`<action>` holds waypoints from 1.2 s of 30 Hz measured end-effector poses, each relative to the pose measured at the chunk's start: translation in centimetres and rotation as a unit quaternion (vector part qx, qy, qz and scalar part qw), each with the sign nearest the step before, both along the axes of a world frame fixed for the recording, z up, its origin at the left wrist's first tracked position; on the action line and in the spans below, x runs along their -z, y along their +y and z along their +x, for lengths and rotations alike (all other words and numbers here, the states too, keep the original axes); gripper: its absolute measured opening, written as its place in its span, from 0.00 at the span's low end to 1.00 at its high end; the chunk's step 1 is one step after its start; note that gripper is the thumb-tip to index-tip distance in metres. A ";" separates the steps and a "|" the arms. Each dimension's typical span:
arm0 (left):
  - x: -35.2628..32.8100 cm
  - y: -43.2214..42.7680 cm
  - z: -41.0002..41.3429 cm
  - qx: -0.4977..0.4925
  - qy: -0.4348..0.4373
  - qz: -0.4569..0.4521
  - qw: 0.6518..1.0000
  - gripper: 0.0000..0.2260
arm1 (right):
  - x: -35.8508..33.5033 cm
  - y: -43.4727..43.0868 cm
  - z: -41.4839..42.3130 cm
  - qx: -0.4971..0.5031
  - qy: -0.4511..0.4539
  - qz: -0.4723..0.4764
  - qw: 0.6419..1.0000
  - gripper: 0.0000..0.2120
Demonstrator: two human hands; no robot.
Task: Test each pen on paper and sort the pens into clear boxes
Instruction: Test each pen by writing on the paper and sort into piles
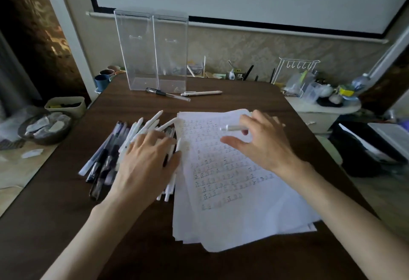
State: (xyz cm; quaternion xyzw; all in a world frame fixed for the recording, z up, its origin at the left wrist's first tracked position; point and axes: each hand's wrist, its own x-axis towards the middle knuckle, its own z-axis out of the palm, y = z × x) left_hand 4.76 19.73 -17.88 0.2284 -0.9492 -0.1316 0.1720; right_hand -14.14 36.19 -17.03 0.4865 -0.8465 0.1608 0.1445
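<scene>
Item: pen (232,128), white, pinched in my right hand (263,145) above the paper (232,213).
My left hand (146,158): fingers flat on the pile (106,158), gripping nothing.
2 boxes (152,49): well behind.
Method: I'd lower the tip onto a blank patch and stroke lightly.

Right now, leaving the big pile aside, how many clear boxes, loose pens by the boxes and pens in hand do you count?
clear boxes: 2
pens lying by the boxes: 2, a dark pen and a white pen
held pen in the right hand: 1
Total: 5
The pen pile under the left hand overlaps too much to count.
</scene>
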 end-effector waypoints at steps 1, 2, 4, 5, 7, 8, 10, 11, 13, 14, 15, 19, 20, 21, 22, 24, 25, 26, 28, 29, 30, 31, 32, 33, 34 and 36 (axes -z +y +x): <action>0.1 1.4 0.3 0.021 -0.002 -0.001 1.000 0.15 | 0.3 1.2 0.8 0.007 0.006 -0.008 1.000 0.28; 0.4 2.6 0.5 0.043 -0.012 0.006 0.999 0.17 | 0.7 2.2 1.5 0.015 0.011 -0.015 1.000 0.28; 1.4 5.0 0.6 0.071 -0.035 0.024 0.997 0.19 | 1.6 3.7 2.7 0.022 0.029 -0.028 0.999 0.28; 1.9 6.1 0.6 0.082 -0.040 0.026 0.996 0.19 | 2.1 4.2 3.2 0.020 0.046 -0.040 0.998 0.26; 3.0 7.7 0.6 0.102 -0.046 0.021 0.994 0.22 | 2.8 4.9 3.8 0.016 0.075 -0.067 0.995 0.21; 3.4 8.4 0.5 0.104 -0.052 0.018 0.993 0.24 | 3.1 5.2 3.9 0.014 0.082 -0.075 0.994 0.21; 3.9 9.0 0.4 0.104 -0.065 0.005 0.992 0.28 | 3.5 5.5 3.6 0.011 0.087 -0.088 0.992 0.24; 3.9 9.3 0.4 0.106 -0.071 0.002 0.992 0.30 | 3.6 5.6 3.4 0.004 0.085 -0.102 0.991 0.25; 3.9 9.6 0.5 0.108 -0.075 0.006 0.991 0.34 | 3.5 5.8 3.1 -0.030 0.060 -0.151 0.986 0.20; 3.8 9.6 0.6 0.109 -0.079 0.009 0.991 0.35 | 3.3 5.8 3.2 -0.050 0.040 -0.189 0.980 0.13; 3.9 9.6 0.6 0.109 -0.077 0.005 0.991 0.35 | 3.0 5.8 3.4 -0.062 -0.001 -0.239 0.969 0.09; 3.9 9.7 0.9 0.125 -0.070 0.001 0.990 0.32 | 1.6 5.3 4.3 -0.033 -0.274 -0.378 0.883 0.17; 3.8 9.8 1.0 0.145 -0.067 0.000 0.987 0.30 | 1.6 5.1 4.3 -0.023 -0.322 -0.367 0.873 0.20; 3.8 9.8 1.1 0.173 -0.066 -0.005 0.983 0.29 | 1.7 4.9 4.5 -0.019 -0.369 -0.349 0.861 0.22; 3.7 9.9 1.3 0.203 -0.071 -0.016 0.977 0.29 | 1.9 4.8 4.5 -0.023 -0.415 -0.332 0.847 0.24; 3.9 10.2 1.6 0.236 -0.090 -0.036 0.967 0.29 | 2.4 4.7 4.8 -0.032 -0.445 -0.294 0.845 0.20; 4.0 10.3 1.7 0.237 -0.095 -0.046 0.966 0.29 | 2.6 4.8 4.9 -0.034 -0.442 -0.275 0.853 0.18; 4.1 10.3 1.8 0.234 -0.100 -0.055 0.965 0.28 | 3.0 4.9 4.9 -0.030 -0.439 -0.264 0.858 0.17; 4.3 10.4 1.7 0.230 -0.109 -0.059 0.965 0.28 | 3.4 5.2 4.7 -0.007 -0.449 -0.254 0.857 0.18; 4.3 10.3 1.6 0.229 -0.109 -0.058 0.966 0.28 | 3.6 5.3 4.6 0.006 -0.448 -0.249 0.859 0.18; 4.3 10.3 1.6 0.228 -0.106 -0.059 0.966 0.28 | 3.7 5.3 4.6 0.018 -0.440 -0.242 0.864 0.19; 4.2 10.4 1.6 0.229 -0.104 -0.057 0.966 0.28 | 3.7 5.2 4.6 0.027 -0.430 -0.237 0.871 0.19; 4.2 10.4 1.6 0.231 -0.105 -0.054 0.966 0.28 | 3.8 5.2 4.7 0.030 -0.423 -0.233 0.875 0.19; 4.2 10.4 1.6 0.232 -0.107 -0.052 0.966 0.28 | 3.7 5.2 4.8 0.028 -0.419 -0.231 0.878 0.18; 4.2 10.4 1.6 0.231 -0.107 -0.053 0.966 0.28 | 3.7 5.2 4.9 0.023 -0.416 -0.226 0.881 0.17; 4.2 10.4 1.6 0.228 -0.106 -0.053 0.966 0.29 | 3.6 5.2 5.1 0.012 -0.409 -0.210 0.888 0.16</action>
